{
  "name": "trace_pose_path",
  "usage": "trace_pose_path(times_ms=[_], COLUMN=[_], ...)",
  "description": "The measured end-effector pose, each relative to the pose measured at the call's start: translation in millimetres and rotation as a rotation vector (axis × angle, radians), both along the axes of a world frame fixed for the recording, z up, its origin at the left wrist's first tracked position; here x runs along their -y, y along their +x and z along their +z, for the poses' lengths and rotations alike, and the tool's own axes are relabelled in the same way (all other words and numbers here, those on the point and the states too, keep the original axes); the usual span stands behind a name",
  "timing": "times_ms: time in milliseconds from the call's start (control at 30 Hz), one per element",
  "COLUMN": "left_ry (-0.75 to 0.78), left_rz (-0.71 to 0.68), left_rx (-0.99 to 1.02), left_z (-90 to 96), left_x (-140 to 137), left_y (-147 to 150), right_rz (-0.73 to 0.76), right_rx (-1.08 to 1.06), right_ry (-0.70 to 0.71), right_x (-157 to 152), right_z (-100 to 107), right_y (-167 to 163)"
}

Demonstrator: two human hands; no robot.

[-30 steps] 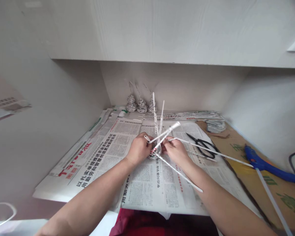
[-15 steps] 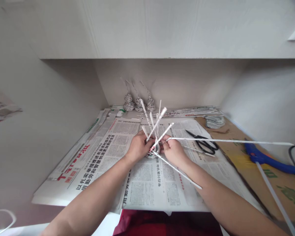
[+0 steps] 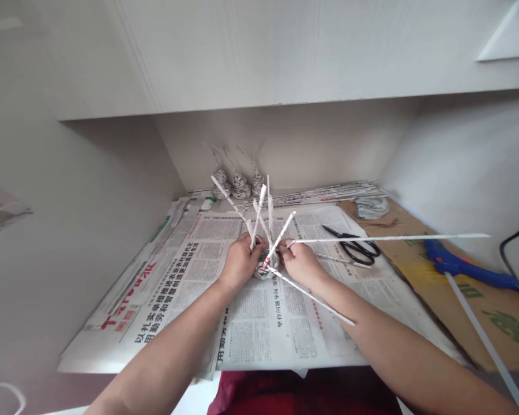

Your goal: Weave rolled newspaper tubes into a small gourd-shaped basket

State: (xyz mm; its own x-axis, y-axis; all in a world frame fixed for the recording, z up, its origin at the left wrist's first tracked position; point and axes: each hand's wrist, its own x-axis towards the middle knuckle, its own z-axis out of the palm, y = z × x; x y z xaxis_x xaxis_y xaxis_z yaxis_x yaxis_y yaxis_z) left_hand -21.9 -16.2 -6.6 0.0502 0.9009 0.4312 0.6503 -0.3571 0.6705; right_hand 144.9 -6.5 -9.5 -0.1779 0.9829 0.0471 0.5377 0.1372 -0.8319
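Note:
A small round weave of rolled newspaper tubes (image 3: 266, 268) sits between my hands, with several white paper stakes sticking up and out of it. My left hand (image 3: 237, 262) is closed on its left side, thumb and fingers at the base of the stakes. On the other side, my right hand (image 3: 301, 263) pinches a long paper tube (image 3: 384, 238) that runs out to the right. Another paper tube (image 3: 315, 298) slants from the weave toward my right forearm. The fingertips are partly hidden behind the stakes.
Newspaper sheets (image 3: 177, 311) cover the table. Black scissors (image 3: 357, 248) lie to the right, near a blue glue gun (image 3: 467, 271) on cardboard (image 3: 441, 340). Behind stand three woven gourd shapes (image 3: 241, 187) and a bundle of paper tubes (image 3: 324, 195). An overhead panel (image 3: 259, 57) hangs above.
The view has tilted slightly. My left thumb has drawn back from the weave's front, showing more of it. The stakes have shifted, one leaning further left. The long tube stays in my right hand.

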Motion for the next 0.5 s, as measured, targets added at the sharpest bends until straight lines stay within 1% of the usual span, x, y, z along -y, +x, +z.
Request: trace_pose_path(times_ms=[133, 200, 367, 433, 500], left_ry=[-0.038, -0.063, -0.08, -0.061, -0.031], left_rz=[-0.034, -0.055, -0.089, -0.1, -0.109], left_rx=[-0.034, -0.041, -0.034, -0.035, -0.044], left_z=[0.6, 1.8, 5.1, 6.4, 7.5], left_x=[0, 0, 3, 3, 4], left_y=[-3, -4, -2, -1, 0], right_rz=[-0.027, -0.046, -0.079, -0.097, -0.098], right_rx=[-0.232, -0.353, -0.683, -0.832, -0.956], right_ry=[-0.243, -0.32, -0.372, -0.39, -0.442], right_x=[4, 5, 4, 3, 2], right_z=[2, 2, -1, -3, -3], right_y=[-4, -7, -14, -15, -15])
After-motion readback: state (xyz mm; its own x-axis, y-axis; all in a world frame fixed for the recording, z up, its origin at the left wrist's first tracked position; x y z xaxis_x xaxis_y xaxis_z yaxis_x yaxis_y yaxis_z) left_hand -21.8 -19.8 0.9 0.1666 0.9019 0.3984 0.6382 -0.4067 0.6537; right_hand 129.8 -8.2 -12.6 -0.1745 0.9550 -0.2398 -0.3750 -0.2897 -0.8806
